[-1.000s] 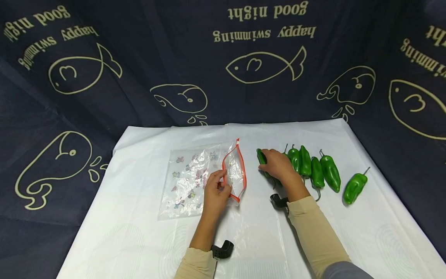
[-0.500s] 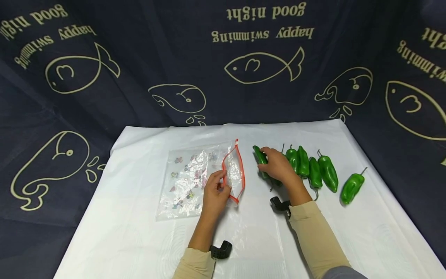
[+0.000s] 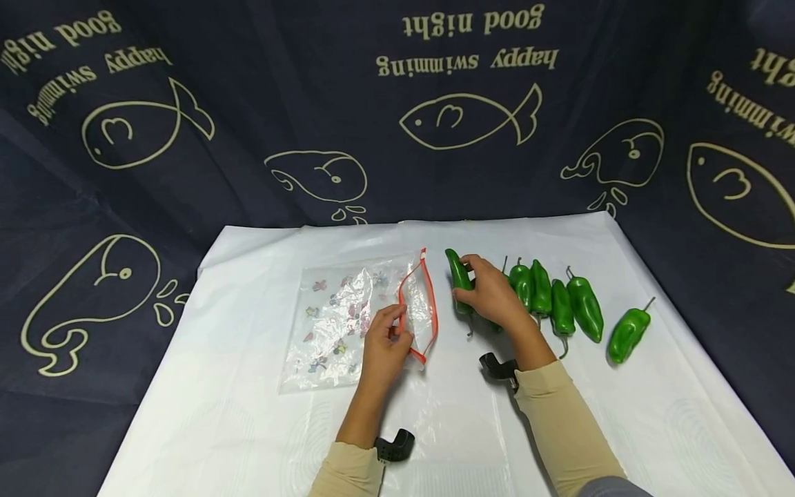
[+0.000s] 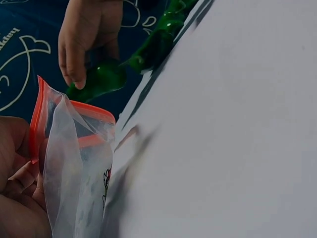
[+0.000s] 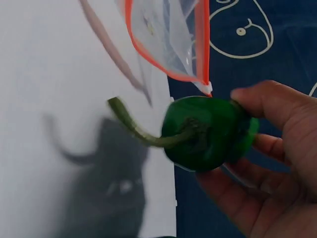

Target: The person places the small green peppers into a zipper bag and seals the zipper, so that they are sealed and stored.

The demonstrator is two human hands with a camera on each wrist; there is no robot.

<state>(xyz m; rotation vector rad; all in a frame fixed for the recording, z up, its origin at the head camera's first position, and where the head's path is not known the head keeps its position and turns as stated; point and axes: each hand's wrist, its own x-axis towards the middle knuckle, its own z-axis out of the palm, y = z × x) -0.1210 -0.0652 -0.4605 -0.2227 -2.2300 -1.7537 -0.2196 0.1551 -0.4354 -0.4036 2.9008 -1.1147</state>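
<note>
My right hand (image 3: 493,293) holds a long green pepper (image 3: 458,276) between thumb and fingers, a little right of the bag's mouth. In the right wrist view, the pepper's (image 5: 198,131) stem end faces the camera, and its shadow falls on the white cloth. With its thumb and fingers my left hand (image 3: 386,342) pinches the red-edged rim of a clear zip bag (image 3: 335,324). The bag lies flat with small coloured prints on it, and its mouth gapes toward the pepper. From the left wrist, the red zip edge (image 4: 94,111) stands parted close to the pepper.
Several green peppers stand in a row right of my right hand, among them a pepper (image 3: 584,307) at the row's end. A separate pepper (image 3: 629,336) lies farther right. A white cloth (image 3: 248,428) covers the table, with a dark printed curtain (image 3: 348,90) behind.
My right hand has lifted the pepper out beside the row and shifted it slightly left and away from me, toward the bag's mouth. My left hand keeps its pinch on the rim.
</note>
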